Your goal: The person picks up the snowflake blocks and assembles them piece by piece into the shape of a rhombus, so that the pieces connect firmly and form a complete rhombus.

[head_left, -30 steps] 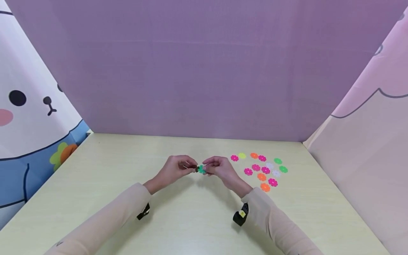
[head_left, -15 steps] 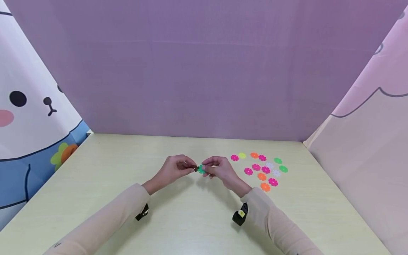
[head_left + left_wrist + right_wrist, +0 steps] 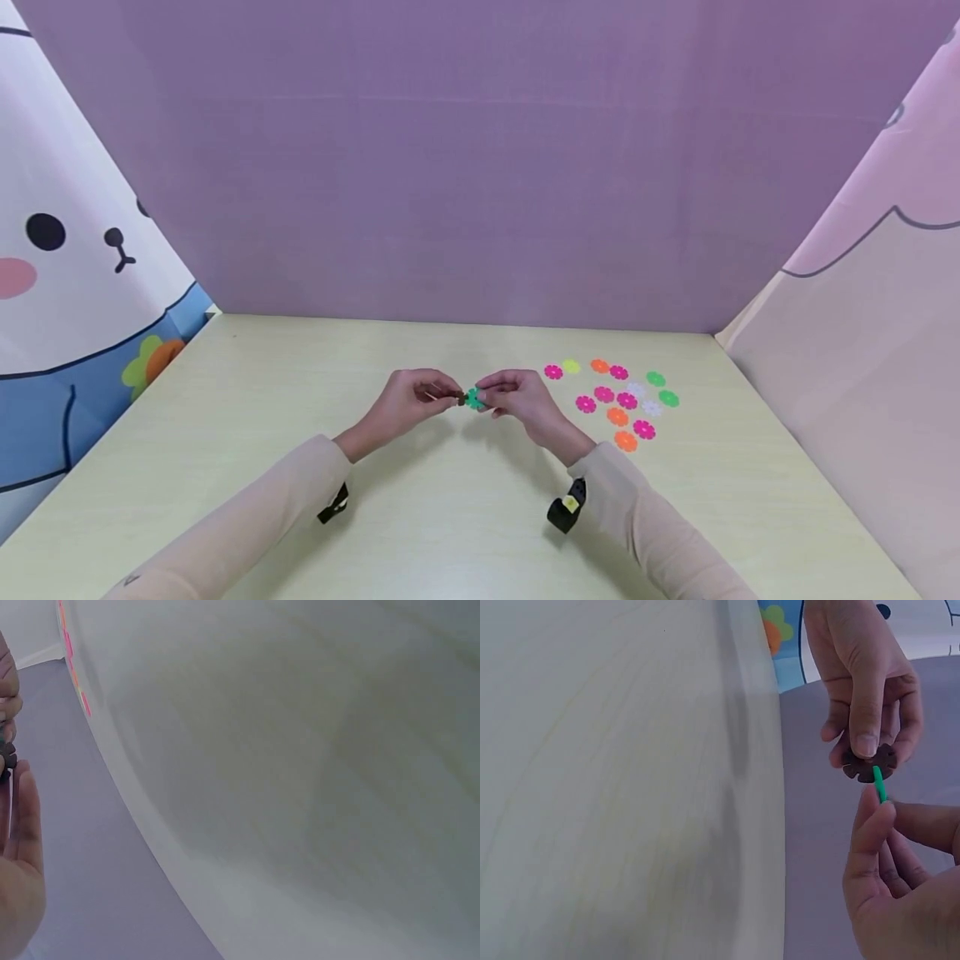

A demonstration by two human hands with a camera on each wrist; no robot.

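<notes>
Above the middle of the table, my left hand point(image 3: 411, 402) pinches a brown notched plastic disc point(image 3: 461, 399) between thumb and fingers. My right hand point(image 3: 527, 406) pinches a green notched disc point(image 3: 474, 398) against it. In the right wrist view the brown disc point(image 3: 870, 763) lies nearly face-on under the left thumb. The green disc point(image 3: 880, 784) stands edge-on there and meets the brown one's rim at an angle; how deep it sits in a slot I cannot tell. The left wrist view catches the left hand point(image 3: 21, 870) and a dark bit of disc at its edge.
Several loose notched discs lie right of my hands, among them a pink disc point(image 3: 586, 404), an orange disc point(image 3: 626, 441), a green disc point(image 3: 669, 398), a yellow disc point(image 3: 572, 367) and a white disc point(image 3: 651, 408). A purple panel point(image 3: 465, 167) rises behind the table point(image 3: 450, 533).
Both hands stay in almost the same place, still holding the brown and green discs together. Only slight finger shifts show.
</notes>
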